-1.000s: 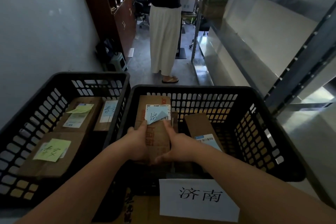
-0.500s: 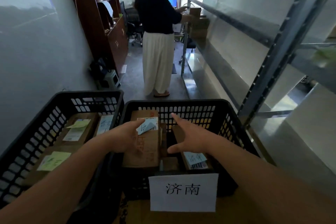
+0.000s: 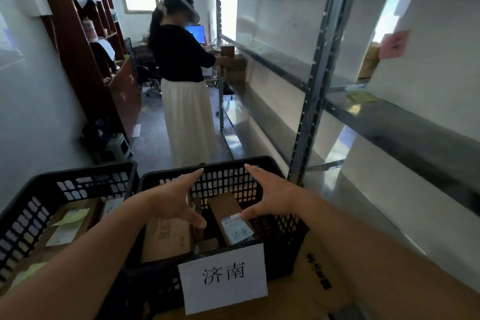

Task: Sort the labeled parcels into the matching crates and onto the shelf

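Two black plastic crates stand side by side below me. The right crate [image 3: 262,171] carries a white paper sign [image 3: 223,278] with black characters and holds several brown cardboard parcels, among them a flat one [image 3: 166,239] and a narrower one with a blue-and-white label [image 3: 232,215]. The left crate [image 3: 85,179] holds parcels with yellow-green notes [image 3: 68,221]. My left hand [image 3: 172,199] and my right hand [image 3: 270,196] hover above the right crate, fingers spread, holding nothing.
A metal shelf unit [image 3: 319,65] runs along the right, with a pink note [image 3: 393,44] and a yellow note [image 3: 362,96]. Another person [image 3: 184,80] stands ahead at the shelf handling boxes [image 3: 233,65]. A wooden cabinet [image 3: 104,60] lines the left wall. A cardboard box [image 3: 319,275] lies under the crates.
Both hands let go of the flat parcel in the right crate and rose above it, spreading apart. The camera tilted upward toward the shelf and the room.
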The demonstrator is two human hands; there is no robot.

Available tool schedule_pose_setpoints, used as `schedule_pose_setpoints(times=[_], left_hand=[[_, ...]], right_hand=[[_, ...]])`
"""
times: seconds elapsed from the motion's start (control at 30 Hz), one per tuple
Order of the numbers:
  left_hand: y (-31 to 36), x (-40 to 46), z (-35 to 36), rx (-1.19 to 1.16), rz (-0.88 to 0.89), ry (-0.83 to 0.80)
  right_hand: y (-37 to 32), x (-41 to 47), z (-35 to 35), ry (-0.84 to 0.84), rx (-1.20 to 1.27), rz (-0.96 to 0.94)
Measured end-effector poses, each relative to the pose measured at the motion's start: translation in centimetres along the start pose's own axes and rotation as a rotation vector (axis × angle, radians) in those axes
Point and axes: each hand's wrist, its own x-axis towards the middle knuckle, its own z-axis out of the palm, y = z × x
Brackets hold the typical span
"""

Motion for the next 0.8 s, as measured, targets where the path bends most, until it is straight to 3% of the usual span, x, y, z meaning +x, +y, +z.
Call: schedule_pose_setpoints(times=[0.4,0.8], left_hand=[[9.0,5.9,0.7,0.234,0.428,-0.177],[18.6,3.5,7.3,0.321,0.788,-0.381]], right_hand=[[2.9,-11.9,-1.7,0.294,0.057,0.358],[0.4,-27.5,2.7,0.498,0.062,0.681]])
